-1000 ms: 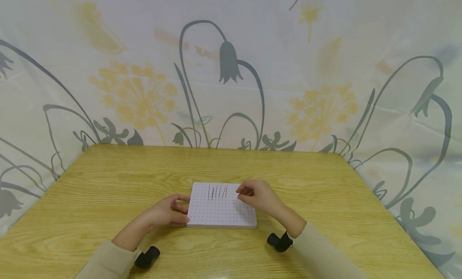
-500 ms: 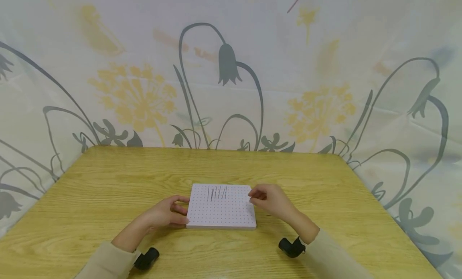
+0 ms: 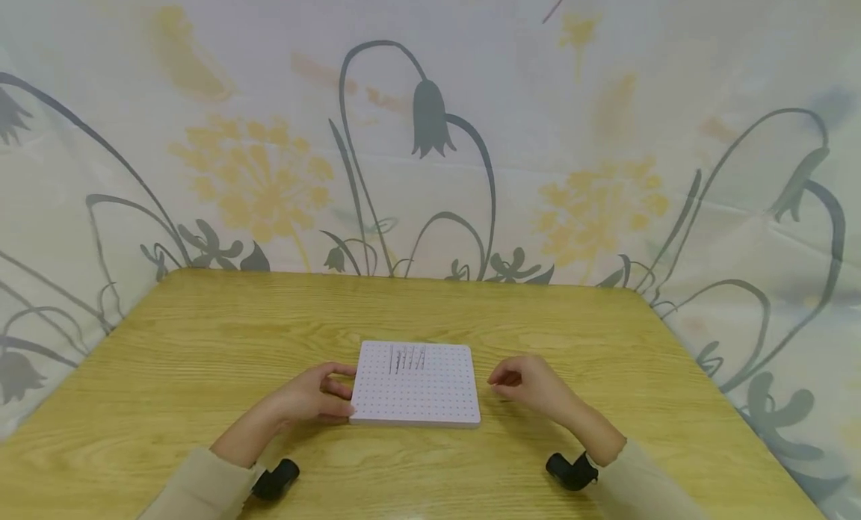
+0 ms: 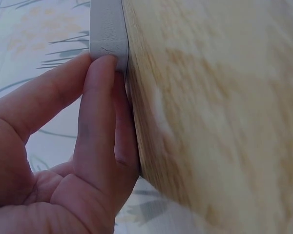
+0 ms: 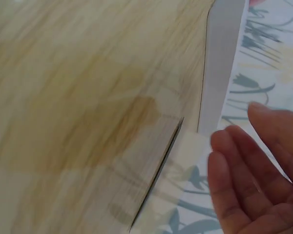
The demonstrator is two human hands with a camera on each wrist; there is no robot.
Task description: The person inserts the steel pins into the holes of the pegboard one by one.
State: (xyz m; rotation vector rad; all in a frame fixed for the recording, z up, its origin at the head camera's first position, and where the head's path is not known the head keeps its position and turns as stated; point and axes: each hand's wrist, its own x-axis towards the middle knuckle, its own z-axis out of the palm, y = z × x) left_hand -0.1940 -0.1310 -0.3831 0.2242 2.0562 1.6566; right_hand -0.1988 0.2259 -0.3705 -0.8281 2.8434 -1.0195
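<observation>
A white board [image 3: 417, 400] dotted with a regular grid of small holes sits on the table. Several thin dark pins [image 3: 407, 358] show side by side near its far edge. My left hand [image 3: 316, 394] grips the board's left edge, its thumb at the near corner; the left wrist view has the fingertips [image 4: 103, 66] against the board's end. My right hand [image 3: 531, 382] is off the board's right side, fingers loosely bent and nothing between them. Below it a thin, dark, pointed metal pin [image 5: 156, 176] lies on the table, close to the fingertips.
The wood-grain table [image 3: 269, 311] spreads around the board. Behind and beside it hangs a pale cloth [image 3: 525, 64] printed with flowers. Black cameras are strapped at both wrists, the right camera [image 3: 570, 471] low over the table.
My right hand has moved from over the board's right part, rightward and nearer, to the table beside it. The left hand and the board keep their places.
</observation>
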